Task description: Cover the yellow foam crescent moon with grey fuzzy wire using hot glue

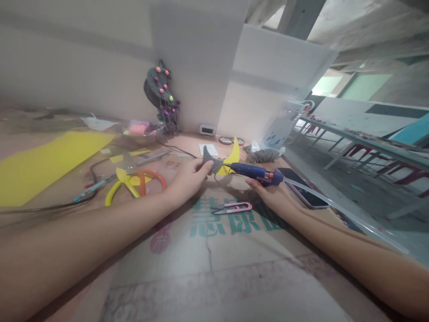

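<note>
My left hand (188,179) pinches a small grey felt piece (211,160) and holds it just above the table. My right hand (270,193) grips a blue hot glue gun (256,172), whose nozzle points left at the grey piece and nearly touches it. A clear glue stick (335,206) sticks out of the gun's back toward the right. A yellow crescent shape (233,157) lies right behind the grey piece. Pink thread snips (233,207) lie on the cardboard between my two hands.
A phone (303,188) lies by my right wrist near the table's right edge. Yellow and orange scissors (137,182), a yellow foam sheet (40,163), cables and a grey decorated felt piece (161,91) sit to the left and back. A yarn clump (261,155) lies behind.
</note>
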The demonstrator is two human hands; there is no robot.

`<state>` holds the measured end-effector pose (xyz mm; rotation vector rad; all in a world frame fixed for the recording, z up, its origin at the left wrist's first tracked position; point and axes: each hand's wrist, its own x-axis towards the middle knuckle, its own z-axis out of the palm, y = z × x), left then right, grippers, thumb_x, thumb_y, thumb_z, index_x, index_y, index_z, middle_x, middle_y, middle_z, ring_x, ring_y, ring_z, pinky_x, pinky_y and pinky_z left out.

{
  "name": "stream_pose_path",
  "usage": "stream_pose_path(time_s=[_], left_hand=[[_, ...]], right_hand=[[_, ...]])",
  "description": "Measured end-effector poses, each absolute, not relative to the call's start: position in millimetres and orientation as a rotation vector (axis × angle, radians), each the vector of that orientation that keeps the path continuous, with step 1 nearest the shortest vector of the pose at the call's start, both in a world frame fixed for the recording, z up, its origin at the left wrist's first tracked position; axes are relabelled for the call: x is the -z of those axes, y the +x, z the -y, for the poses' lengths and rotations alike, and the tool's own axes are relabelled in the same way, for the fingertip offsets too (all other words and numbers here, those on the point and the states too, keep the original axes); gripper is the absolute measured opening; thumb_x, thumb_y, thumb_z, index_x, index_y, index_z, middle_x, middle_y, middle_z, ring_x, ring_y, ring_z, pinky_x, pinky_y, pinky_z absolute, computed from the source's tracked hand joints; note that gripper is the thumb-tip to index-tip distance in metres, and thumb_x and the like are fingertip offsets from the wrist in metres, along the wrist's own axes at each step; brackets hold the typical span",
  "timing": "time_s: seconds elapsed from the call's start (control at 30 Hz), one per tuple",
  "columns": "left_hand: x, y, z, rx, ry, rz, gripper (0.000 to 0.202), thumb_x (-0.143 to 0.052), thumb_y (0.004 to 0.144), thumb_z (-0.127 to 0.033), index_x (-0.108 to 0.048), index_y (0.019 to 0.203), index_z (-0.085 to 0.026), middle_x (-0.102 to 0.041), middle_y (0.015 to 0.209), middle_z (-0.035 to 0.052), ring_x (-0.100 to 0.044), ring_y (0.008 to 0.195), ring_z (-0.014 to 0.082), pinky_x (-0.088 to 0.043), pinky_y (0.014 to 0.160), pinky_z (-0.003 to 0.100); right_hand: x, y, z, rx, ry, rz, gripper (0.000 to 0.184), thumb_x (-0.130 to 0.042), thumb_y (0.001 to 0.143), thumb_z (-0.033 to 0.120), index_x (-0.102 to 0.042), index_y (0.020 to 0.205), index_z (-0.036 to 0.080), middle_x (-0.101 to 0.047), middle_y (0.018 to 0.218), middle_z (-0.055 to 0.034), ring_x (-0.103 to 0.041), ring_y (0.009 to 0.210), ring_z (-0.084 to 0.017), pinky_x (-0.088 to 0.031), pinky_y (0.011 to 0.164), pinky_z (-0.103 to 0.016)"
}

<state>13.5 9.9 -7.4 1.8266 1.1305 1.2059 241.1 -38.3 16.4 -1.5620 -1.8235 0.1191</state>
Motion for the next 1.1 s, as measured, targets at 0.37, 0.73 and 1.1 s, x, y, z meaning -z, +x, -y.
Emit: stream_pose_path(time_s=[0.37,0.73,1.1], left_hand=[[6,13,-8,-1.19,1.84,-1.135,0.034,-0.046,0.09,-0.046,-0.056,0.072,-0.018,-0.062,0.074,0.0007,-0.052,0.065,0.0154,-0.035,0.057,0.025],[4,13,-5,-1.182,1.912,-1.137,0.032,-0.045,0.091,-0.042,-0.057,0.073,-0.018,-0.063,0.075,0.0005,-0.056,0.071,0.0171,-0.038,0.064,0.027],[5,15,-4,-1.135,1.97,-1.087,0.032,-0.045,0.091,-0.041,-0.06,0.075,-0.016,-0.06,0.073,0.0002,-0.054,0.071,0.0172,-0.038,0.062,0.026]], right_hand=[[-16,245,37,-0.141,-1.651,1.796,0.038,-0.055,0.08,0.057,-0.066,0.086,0.021,-0.073,0.088,-0.0102,-0.068,0.087,-0.033,-0.055,0.08,-0.043],[-14,246,32,-0.17,-1.548,1.805,0.036,-0.057,0.079,0.055,-0.07,0.09,0.023,-0.074,0.089,-0.0072,-0.069,0.087,-0.029,-0.056,0.08,-0.042],[-11,261,18,-0.25,-1.499,1.703,0.048,-0.049,0.088,0.057,-0.061,0.062,0.019,-0.06,0.062,-0.0029,-0.056,0.062,-0.016,-0.047,0.063,-0.029]])
